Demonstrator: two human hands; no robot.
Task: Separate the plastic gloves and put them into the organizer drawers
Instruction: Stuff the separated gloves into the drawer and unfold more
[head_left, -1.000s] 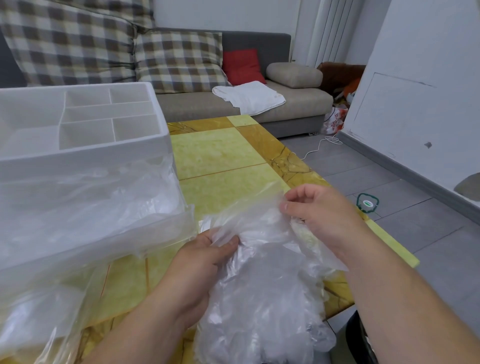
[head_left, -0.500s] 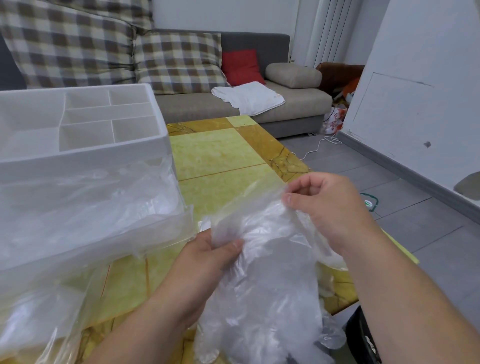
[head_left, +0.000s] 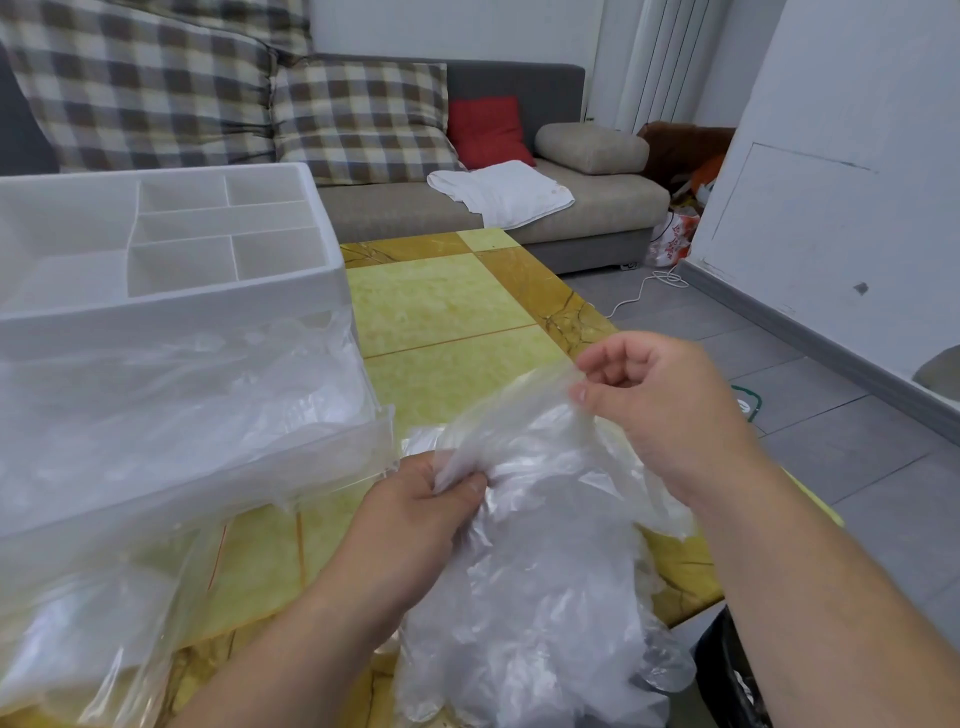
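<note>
A crumpled bunch of clear plastic gloves (head_left: 540, 582) hangs between my hands above the near edge of the yellow table (head_left: 441, 306). My left hand (head_left: 415, 514) pinches the bunch at its upper left. My right hand (head_left: 660, 410) pinches a thin cuff edge of one glove and holds it up and to the right. The white organizer (head_left: 171, 306) stands at the left, with divided compartments on top. Its clear drawer (head_left: 332, 467) is pulled out below and holds more plastic gloves (head_left: 171, 410).
A clear plastic bag (head_left: 104, 639) lies at the lower left on the table. A grey sofa (head_left: 571, 208) with checked cushions and a white cloth stands behind the table. Grey floor, a white cable and a wall lie to the right.
My right hand has risen and moved right, drawing one glove's edge away from the bunch. My left hand keeps its pinch and has barely moved.
</note>
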